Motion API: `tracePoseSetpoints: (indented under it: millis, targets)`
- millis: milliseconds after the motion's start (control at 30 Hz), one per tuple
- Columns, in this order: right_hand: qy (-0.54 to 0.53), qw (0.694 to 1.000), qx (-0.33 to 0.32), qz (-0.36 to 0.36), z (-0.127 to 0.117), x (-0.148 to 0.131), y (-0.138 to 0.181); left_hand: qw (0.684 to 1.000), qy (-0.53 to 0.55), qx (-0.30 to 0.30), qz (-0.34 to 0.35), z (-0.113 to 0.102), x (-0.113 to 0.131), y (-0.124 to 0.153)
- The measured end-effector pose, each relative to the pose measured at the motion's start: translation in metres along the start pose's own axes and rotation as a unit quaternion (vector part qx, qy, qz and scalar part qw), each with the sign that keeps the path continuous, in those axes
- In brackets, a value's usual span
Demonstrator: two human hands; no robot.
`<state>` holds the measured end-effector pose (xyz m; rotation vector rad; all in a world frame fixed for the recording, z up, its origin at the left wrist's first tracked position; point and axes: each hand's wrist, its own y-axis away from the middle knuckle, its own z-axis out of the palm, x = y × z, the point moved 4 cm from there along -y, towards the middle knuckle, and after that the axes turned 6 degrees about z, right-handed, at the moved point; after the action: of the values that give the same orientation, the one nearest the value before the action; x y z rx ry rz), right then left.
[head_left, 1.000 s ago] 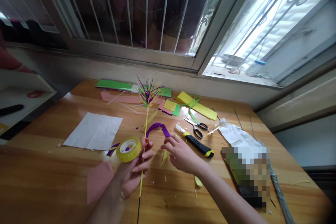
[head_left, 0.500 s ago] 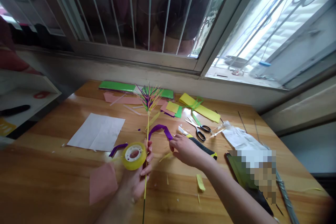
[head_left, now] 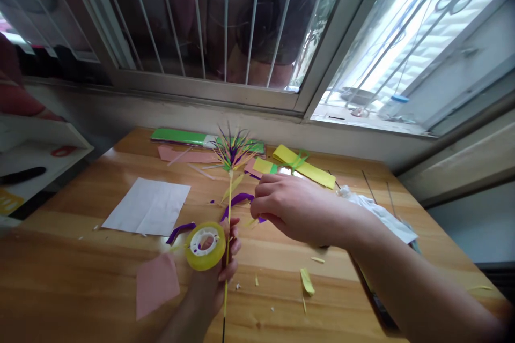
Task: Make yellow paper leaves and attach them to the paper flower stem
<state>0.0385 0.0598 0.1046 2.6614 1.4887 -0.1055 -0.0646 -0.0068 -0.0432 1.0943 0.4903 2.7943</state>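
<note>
My left hand (head_left: 225, 265) is closed round a thin stem (head_left: 229, 193) wrapped in yellow, its lower end dark. A fringed paper flower head (head_left: 233, 153) in purple, yellow, pink and green tops the stem, which points away from me. A roll of clear yellow tape (head_left: 216, 260) lies against the same hand, covering part of it. My right hand (head_left: 289, 206) is just right of the stem, fingers pinched together. A narrow yellow paper strip (head_left: 252, 222) shows at its fingertips, whose grip is partly hidden. Beyond them, a purple strip (head_left: 240, 198) curves on the table.
White paper (head_left: 147, 206) and a pink square (head_left: 156, 284) lie left on the wooden table (head_left: 80, 273). Green packs (head_left: 177, 136) and folded yellow paper (head_left: 306, 166) line the back. A crumpled white wrapper (head_left: 378, 214) and thin rods (head_left: 370, 186) are right. The barred window rises behind.
My right hand has risen and come nearer, letting go of the purple strip, and now hides the scissors and cutter. The yellow strip has moved up with its fingertips. My left hand keeps the stem.
</note>
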Motion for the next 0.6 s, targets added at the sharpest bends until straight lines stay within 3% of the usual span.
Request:
tracePoseSetpoints:
  millis: [433, 600]
  targets:
    - [-0.019, 1.0, -0.013, -0.008, 0.0, 0.001, -0.015, 0.992, 0.07, -0.099, -0.035, 0.003, -0.005, 0.005]
    - [-0.026, 0.999, 0.001, -0.017, -0.005, 0.0, -0.016, 0.988, 0.1, -0.103, -0.053, 0.009, -0.002, 0.01]
